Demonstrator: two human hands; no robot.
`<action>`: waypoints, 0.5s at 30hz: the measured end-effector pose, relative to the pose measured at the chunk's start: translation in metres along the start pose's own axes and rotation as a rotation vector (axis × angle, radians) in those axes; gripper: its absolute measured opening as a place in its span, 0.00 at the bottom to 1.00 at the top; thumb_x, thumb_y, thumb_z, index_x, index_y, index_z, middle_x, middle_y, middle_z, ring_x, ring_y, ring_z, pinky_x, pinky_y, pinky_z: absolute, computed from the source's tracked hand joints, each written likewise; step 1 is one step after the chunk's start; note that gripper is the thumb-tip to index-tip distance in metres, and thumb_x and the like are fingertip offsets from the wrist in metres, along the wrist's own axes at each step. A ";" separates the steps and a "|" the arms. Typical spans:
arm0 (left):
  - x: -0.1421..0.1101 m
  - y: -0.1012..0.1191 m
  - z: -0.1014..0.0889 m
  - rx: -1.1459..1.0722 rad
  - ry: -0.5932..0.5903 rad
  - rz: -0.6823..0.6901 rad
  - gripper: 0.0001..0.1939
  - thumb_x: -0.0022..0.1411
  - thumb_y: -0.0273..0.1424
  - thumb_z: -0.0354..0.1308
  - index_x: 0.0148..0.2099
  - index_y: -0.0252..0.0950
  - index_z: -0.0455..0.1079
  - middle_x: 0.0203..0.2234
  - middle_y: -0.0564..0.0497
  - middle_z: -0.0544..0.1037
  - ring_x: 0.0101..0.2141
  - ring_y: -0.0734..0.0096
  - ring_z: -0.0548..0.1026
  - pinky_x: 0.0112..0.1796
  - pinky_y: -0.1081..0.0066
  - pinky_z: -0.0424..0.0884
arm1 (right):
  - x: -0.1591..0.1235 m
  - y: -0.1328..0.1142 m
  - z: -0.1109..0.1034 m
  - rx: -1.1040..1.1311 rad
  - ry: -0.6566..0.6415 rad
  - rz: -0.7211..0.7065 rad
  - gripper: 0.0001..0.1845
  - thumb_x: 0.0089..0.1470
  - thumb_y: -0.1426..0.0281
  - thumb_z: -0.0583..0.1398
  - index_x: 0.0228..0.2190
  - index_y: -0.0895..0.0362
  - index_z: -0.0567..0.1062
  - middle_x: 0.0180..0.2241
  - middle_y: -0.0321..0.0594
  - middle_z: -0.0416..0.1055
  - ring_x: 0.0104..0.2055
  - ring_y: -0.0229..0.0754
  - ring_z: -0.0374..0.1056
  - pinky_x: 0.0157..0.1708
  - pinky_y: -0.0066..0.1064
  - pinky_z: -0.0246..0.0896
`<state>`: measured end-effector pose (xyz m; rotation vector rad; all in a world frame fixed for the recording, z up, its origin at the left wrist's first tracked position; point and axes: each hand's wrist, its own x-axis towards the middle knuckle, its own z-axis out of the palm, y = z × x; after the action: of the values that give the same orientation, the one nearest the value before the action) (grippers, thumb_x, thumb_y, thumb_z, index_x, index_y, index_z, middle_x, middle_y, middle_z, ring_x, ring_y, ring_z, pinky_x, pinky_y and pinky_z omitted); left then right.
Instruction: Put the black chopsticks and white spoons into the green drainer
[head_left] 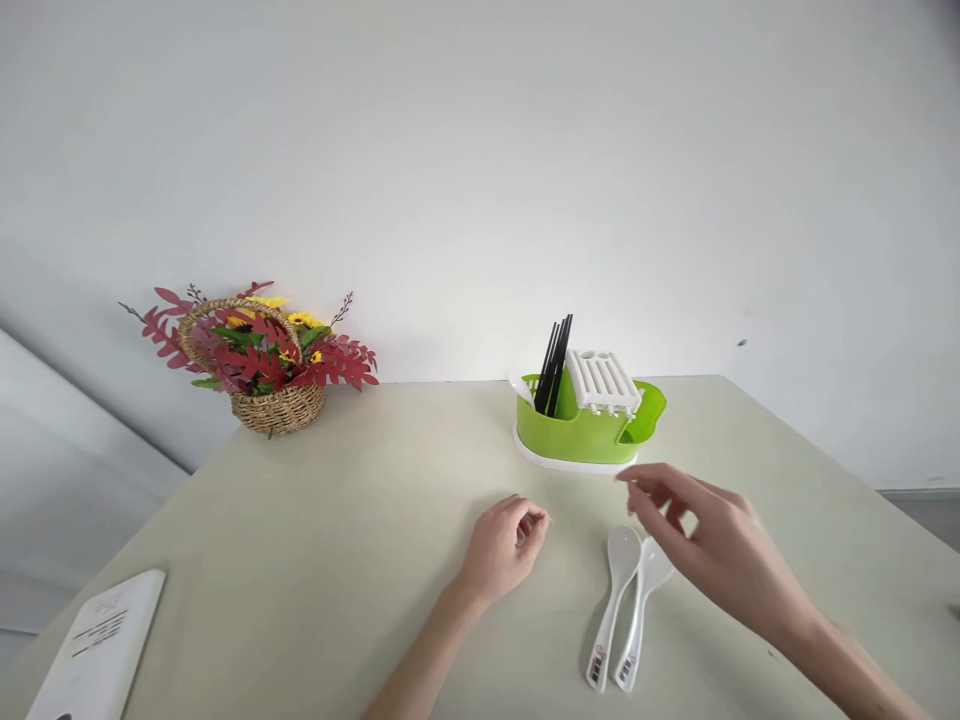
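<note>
Two white spoons (pixel 617 592) lie side by side on the bench (pixel 360 560), on your side of it and nearer the right edge than the left; your right hand (pixel 709 530) is the nearer one, above the bench beside the bowls, so the spoons lie below that grip and off toward the left edge; you cannot tell whether it touches the right-hand spoon (pixel 642 600), whose bowl it partly hides. The bowls point to the back edge and the printed handles toward you; both long axes run back to front, leaning slightly to the right edge at the bowl end. Your right grip is half open, fingers bent, nothing seen in it; your left hand (pixel 502 540) is loosely curled nearer the left edge, no thing showing, and you cannot tell whether its fingertips meet; the green holder (pixel 570 437) stands toward the back edge.
</note>
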<state>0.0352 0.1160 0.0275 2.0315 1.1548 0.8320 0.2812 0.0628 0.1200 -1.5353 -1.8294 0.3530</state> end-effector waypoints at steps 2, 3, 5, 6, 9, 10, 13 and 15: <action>0.001 0.002 0.000 0.022 0.001 -0.001 0.11 0.72 0.36 0.54 0.39 0.39 0.74 0.36 0.50 0.82 0.33 0.70 0.78 0.34 0.71 0.71 | -0.023 0.031 0.001 0.008 0.058 0.166 0.15 0.65 0.55 0.56 0.45 0.47 0.78 0.31 0.35 0.79 0.26 0.41 0.74 0.25 0.30 0.68; 0.001 0.003 0.000 0.031 0.002 -0.003 0.11 0.72 0.36 0.54 0.39 0.39 0.75 0.36 0.50 0.82 0.33 0.70 0.78 0.34 0.71 0.71 | -0.033 0.046 0.003 0.012 0.070 0.249 0.16 0.64 0.53 0.57 0.44 0.46 0.78 0.31 0.36 0.79 0.27 0.43 0.75 0.25 0.32 0.70; 0.002 0.005 0.000 0.040 0.003 -0.008 0.11 0.72 0.35 0.54 0.39 0.39 0.75 0.36 0.49 0.82 0.33 0.69 0.78 0.33 0.71 0.71 | -0.048 0.071 0.009 0.060 0.058 0.379 0.19 0.62 0.50 0.58 0.45 0.46 0.78 0.32 0.39 0.80 0.30 0.47 0.78 0.26 0.34 0.72; 0.002 0.005 -0.001 0.040 0.004 -0.009 0.11 0.72 0.36 0.54 0.39 0.39 0.75 0.36 0.49 0.82 0.33 0.69 0.77 0.33 0.71 0.71 | -0.055 0.082 0.013 0.101 0.054 0.415 0.20 0.62 0.49 0.58 0.45 0.46 0.78 0.37 0.41 0.81 0.35 0.49 0.80 0.28 0.35 0.74; 0.003 0.008 -0.002 0.041 0.004 -0.005 0.11 0.73 0.36 0.53 0.39 0.40 0.75 0.36 0.50 0.81 0.33 0.69 0.77 0.34 0.71 0.71 | -0.065 0.103 0.027 0.215 0.020 0.454 0.23 0.60 0.46 0.59 0.48 0.47 0.78 0.54 0.44 0.77 0.49 0.51 0.79 0.37 0.36 0.77; 0.004 0.009 -0.002 0.043 0.005 -0.003 0.12 0.73 0.36 0.53 0.39 0.40 0.74 0.35 0.50 0.81 0.33 0.69 0.77 0.35 0.70 0.71 | -0.067 0.107 0.031 0.243 -0.010 0.465 0.25 0.59 0.46 0.60 0.48 0.48 0.78 0.56 0.45 0.76 0.50 0.51 0.78 0.39 0.37 0.77; 0.004 0.011 -0.003 0.047 0.007 -0.003 0.12 0.73 0.37 0.52 0.39 0.40 0.74 0.35 0.50 0.81 0.34 0.69 0.77 0.36 0.71 0.71 | -0.065 0.113 0.040 0.279 -0.086 0.507 0.28 0.58 0.44 0.60 0.51 0.48 0.78 0.51 0.44 0.79 0.48 0.51 0.79 0.43 0.40 0.77; 0.004 0.011 -0.003 0.045 0.005 -0.006 0.12 0.73 0.37 0.52 0.39 0.40 0.74 0.36 0.50 0.81 0.34 0.69 0.77 0.36 0.71 0.72 | -0.064 0.110 0.044 0.276 -0.070 0.511 0.28 0.58 0.44 0.59 0.50 0.48 0.78 0.47 0.44 0.80 0.44 0.51 0.79 0.41 0.41 0.76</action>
<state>0.0401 0.1157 0.0386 2.0620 1.1917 0.8157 0.3365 0.0409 -0.0012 -1.7883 -1.3443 0.8685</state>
